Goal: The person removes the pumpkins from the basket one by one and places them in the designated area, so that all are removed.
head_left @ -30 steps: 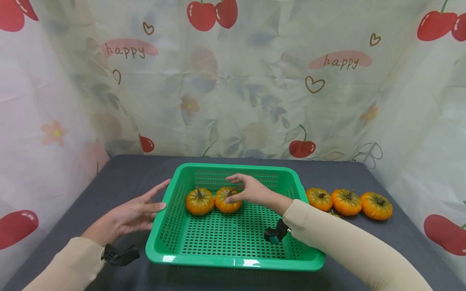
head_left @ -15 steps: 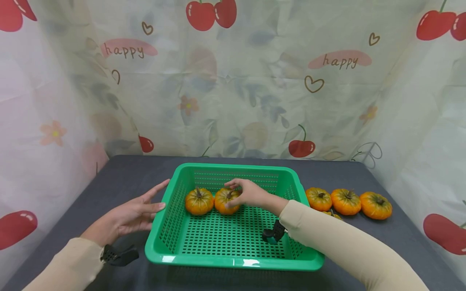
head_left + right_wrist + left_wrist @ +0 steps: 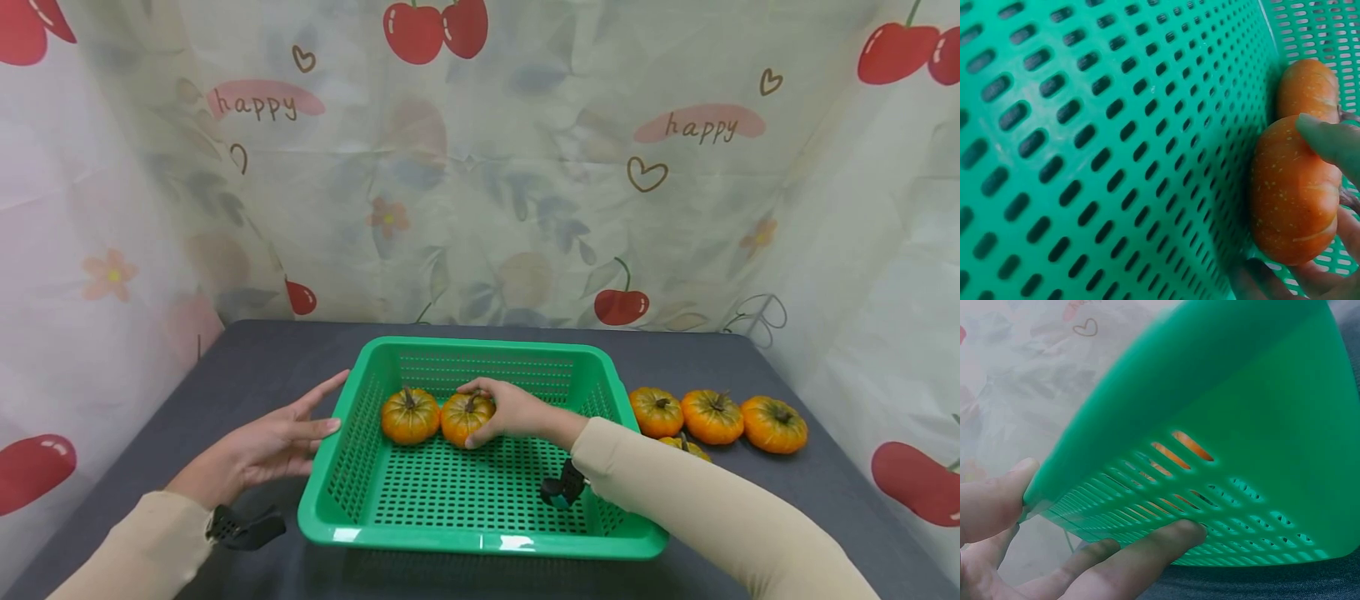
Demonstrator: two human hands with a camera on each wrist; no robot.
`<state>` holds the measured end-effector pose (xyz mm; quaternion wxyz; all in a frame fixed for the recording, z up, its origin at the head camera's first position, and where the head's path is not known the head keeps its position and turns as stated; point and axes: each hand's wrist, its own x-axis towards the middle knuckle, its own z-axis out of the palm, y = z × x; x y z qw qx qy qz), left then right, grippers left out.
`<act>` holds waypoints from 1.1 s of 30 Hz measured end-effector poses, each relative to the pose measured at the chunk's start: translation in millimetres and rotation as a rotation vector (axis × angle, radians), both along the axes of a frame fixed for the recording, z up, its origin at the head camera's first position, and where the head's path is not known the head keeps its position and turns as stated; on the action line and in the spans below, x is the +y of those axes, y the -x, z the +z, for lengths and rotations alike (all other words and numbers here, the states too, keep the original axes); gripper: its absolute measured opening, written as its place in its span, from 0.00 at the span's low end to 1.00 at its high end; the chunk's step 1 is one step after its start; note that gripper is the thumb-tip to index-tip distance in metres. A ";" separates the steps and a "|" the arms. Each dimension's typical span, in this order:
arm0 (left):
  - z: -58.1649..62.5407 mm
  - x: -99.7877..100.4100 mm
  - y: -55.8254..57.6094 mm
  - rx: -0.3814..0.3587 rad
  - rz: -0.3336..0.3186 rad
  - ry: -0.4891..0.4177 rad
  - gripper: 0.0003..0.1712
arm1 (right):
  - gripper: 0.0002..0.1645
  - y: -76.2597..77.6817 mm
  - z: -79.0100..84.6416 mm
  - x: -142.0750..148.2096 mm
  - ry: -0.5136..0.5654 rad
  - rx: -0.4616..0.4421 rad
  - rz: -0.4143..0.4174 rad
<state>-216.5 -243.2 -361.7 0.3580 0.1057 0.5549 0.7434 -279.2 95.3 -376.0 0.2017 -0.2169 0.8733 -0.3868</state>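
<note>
A green slotted plastic basket (image 3: pixel 480 543) stands on the table with two small orange pumpkins inside. My right hand (image 3: pixel 519 412) grips the right-hand pumpkin (image 3: pixel 456 422), thumb on the near side and fingers round the far side; in the right wrist view this pumpkin (image 3: pixel 1294 194) sits low against the basket floor. Just left of it lies the other pumpkin (image 3: pixel 409 418), close beside it. Outside the basket, my left hand (image 3: pixel 272 443) touches the left side with fingers spread. From the left wrist, its thumb (image 3: pixel 997 500) meets the rim while straight fingers (image 3: pixel 1147 556) rest along the slotted outer wall.
Right of the basket, several more pumpkins sit on the dark table, among them a middle one (image 3: pixel 714 417) and the rightmost (image 3: pixel 775 425); one (image 3: pixel 686 447) is partly hidden by the right sleeve. A printed curtain (image 3: pixel 480 208) closes off the back and sides.
My right hand has come down and its thumb and fingers have closed round the right-hand pumpkin, which has shifted slightly toward me. My left hand holds its place at the basket.
</note>
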 end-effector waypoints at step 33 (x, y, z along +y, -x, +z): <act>0.6 0.3 -0.6 0.001 0.004 0.013 0.49 | 0.43 2.5 8.5 2.6 -0.076 0.028 0.061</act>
